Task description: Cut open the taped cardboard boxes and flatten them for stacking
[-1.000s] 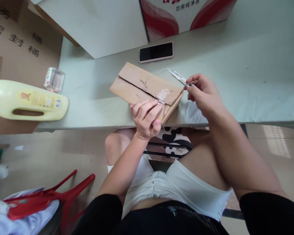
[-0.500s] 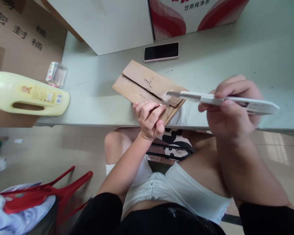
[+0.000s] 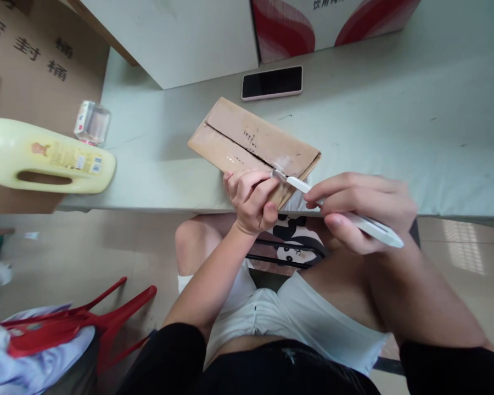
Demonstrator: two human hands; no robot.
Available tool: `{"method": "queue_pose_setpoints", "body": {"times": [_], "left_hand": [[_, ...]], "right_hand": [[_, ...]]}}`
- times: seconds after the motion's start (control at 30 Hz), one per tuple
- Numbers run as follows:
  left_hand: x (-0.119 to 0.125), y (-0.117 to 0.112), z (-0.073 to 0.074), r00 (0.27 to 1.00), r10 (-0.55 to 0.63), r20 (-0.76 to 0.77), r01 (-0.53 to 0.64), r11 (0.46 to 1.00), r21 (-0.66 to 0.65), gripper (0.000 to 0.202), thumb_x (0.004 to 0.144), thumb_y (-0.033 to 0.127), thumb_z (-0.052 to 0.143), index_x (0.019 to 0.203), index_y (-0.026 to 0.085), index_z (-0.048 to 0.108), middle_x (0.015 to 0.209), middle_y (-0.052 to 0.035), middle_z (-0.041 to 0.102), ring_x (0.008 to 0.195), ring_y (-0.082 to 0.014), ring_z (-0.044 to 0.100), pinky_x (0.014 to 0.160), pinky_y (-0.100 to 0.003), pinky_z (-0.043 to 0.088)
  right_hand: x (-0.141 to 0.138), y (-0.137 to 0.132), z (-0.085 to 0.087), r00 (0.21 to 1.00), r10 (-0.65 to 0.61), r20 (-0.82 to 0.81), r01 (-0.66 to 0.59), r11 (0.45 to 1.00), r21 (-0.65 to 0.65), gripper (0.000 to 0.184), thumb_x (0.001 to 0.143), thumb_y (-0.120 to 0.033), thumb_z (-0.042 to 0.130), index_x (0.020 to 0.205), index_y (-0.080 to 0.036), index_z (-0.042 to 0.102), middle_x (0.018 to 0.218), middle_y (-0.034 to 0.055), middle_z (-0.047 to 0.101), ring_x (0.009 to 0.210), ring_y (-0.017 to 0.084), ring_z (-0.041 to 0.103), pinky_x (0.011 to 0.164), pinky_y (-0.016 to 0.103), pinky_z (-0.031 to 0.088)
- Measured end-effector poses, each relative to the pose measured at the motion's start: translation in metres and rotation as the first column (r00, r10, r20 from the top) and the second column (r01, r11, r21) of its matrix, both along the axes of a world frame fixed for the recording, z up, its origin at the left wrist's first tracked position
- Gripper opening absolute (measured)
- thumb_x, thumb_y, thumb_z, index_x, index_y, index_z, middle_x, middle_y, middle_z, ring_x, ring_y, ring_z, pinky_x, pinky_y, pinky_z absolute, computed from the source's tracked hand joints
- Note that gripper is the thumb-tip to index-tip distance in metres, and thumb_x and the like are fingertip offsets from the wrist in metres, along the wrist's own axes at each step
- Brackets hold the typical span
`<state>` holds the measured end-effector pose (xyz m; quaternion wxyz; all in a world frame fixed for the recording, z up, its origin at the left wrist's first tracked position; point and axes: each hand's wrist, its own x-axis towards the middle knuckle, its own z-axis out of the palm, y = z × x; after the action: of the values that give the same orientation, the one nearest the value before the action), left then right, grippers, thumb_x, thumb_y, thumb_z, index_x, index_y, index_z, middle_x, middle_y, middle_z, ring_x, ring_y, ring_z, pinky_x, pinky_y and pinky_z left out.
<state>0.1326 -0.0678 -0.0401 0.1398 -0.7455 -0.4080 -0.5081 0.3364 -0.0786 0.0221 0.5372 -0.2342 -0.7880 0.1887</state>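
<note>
A small brown cardboard box lies tilted at the front of the table, with a seam across its top and clear tape near the right end. My left hand is closed around the box's near side, fingers over its top edge. In my right hand is a white utility knife, gripped along its handle. The knife's blade end meets the box at the taped part of the seam, close to my left fingertips. How deep the blade sits I cannot tell.
Behind the box lies a phone in front of a white box and a red-and-white carton. At left are a yellow jug, a clear small container and a large cardboard box. A red chair stands lower left.
My right hand has moved left and down, bringing the knife's blade from above the box's right end onto the taped seam. My left hand keeps its hold on the box.
</note>
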Motion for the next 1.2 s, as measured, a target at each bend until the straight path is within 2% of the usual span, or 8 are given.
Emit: {"method": "queue_pose_setpoints", "body": {"times": [0.17,0.3,0.47,0.8,1.0,1.1,1.2], "left_hand": [[-0.001,0.000,0.000,1.000,0.005,0.000,-0.005,1.000,0.005,0.044,0.099,0.043,0.029,0.098,0.027,0.069,0.090,-0.0028,0.070,0.092,-0.0209,0.061,0.108,-0.042,0.034],[-0.002,0.000,0.000,0.999,0.028,-0.039,-0.029,1.000,-0.008,0.046,0.099,0.045,0.026,0.100,0.029,0.070,0.090,-0.0023,0.070,0.091,-0.0207,0.061,0.109,-0.042,0.035],[-0.003,-0.001,-0.003,1.000,-0.012,0.011,0.013,0.999,-0.045,0.048,0.099,0.046,0.028,0.101,0.028,0.073,0.091,-0.0048,0.070,0.093,-0.0226,0.059,0.111,-0.045,0.032],[-0.005,-0.003,-0.007,0.999,0.034,-0.016,-0.035,0.995,-0.092,0.060,0.099,0.052,0.021,0.097,0.028,0.076,0.089,-0.0060,0.069,0.093,-0.0238,0.059,0.113,-0.048,0.030],[-0.003,-0.001,-0.004,1.000,-0.020,0.016,0.021,0.999,-0.030,0.051,0.100,0.046,0.027,0.102,0.027,0.074,0.090,-0.0043,0.069,0.092,-0.0218,0.060,0.112,-0.044,0.032],[-0.001,0.000,-0.004,1.000,-0.013,0.014,0.013,0.999,-0.037,0.051,0.100,0.046,0.026,0.101,0.028,0.074,0.090,-0.0044,0.068,0.092,-0.0224,0.060,0.113,-0.045,0.032],[0.000,-0.002,0.001,1.000,-0.012,0.028,0.012,1.000,-0.023,0.049,0.100,0.045,0.029,0.098,0.026,0.073,0.090,-0.0048,0.067,0.092,-0.0218,0.060,0.111,-0.045,0.034]], "right_hand": [[0.000,-0.002,-0.002,0.997,-0.058,0.044,0.052,0.992,0.118,0.017,0.091,-0.023,0.059,0.074,-0.021,0.062,0.082,0.0049,0.078,0.057,0.012,0.066,0.048,0.024,0.052],[-0.002,-0.001,-0.004,0.997,-0.066,0.027,0.062,0.991,0.116,0.016,0.090,-0.022,0.060,0.075,-0.021,0.063,0.082,0.0045,0.078,0.057,0.012,0.067,0.048,0.024,0.052],[-0.004,0.002,-0.009,0.997,-0.068,-0.022,0.071,0.991,0.113,0.014,0.088,-0.022,0.062,0.074,-0.023,0.064,0.082,0.0022,0.078,0.054,0.012,0.066,0.045,0.024,0.052],[-0.009,0.001,-0.011,0.994,-0.105,-0.009,0.105,0.994,0.013,0.019,0.090,-0.024,0.061,0.071,-0.024,0.065,0.083,0.0023,0.079,0.058,0.013,0.069,0.048,0.024,0.054],[-0.004,-0.004,-0.010,0.973,-0.154,-0.169,0.153,0.988,-0.017,0.022,0.091,-0.020,0.059,0.070,-0.024,0.066,0.073,0.0022,0.076,0.059,0.016,0.071,0.045,0.027,0.053],[-0.005,-0.007,-0.008,0.947,-0.209,-0.246,0.191,0.977,-0.095,0.024,0.092,-0.022,0.059,0.069,-0.025,0.067,0.069,0.0015,0.074,0.055,0.017,0.069,0.043,0.030,0.053],[-0.011,-0.007,-0.008,0.845,-0.293,-0.447,0.227,0.954,-0.197,0.026,0.093,-0.031,0.059,0.069,-0.025,0.067,0.071,0.0023,0.072,0.049,0.016,0.063,0.039,0.032,0.052]]}}
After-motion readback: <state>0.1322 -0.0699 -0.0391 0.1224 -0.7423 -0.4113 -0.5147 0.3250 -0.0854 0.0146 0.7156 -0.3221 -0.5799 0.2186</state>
